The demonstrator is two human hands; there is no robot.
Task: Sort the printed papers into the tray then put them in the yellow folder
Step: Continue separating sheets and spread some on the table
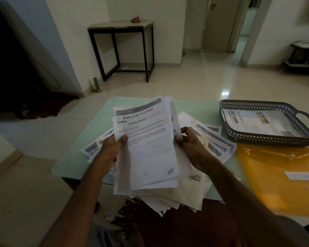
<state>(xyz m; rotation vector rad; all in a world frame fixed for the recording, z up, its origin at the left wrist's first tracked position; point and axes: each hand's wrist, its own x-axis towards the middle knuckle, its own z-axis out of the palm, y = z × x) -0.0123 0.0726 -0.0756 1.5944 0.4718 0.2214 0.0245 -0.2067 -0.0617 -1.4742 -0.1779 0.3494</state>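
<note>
Papers (pixel 146 148) between both hands' grips

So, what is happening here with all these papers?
A person is sorting printed papers. The left hand and the right hand hold up a stack of sheets above the glass table, where more loose papers lie spread. The grey tray at the right already holds some paper. The yellow folder lies beside it, nearer the person, not yet in use.

Home living room, tiled floor (pixel 194 81), side table (pixel 121 27), doorway (pixel 219 24)
</note>
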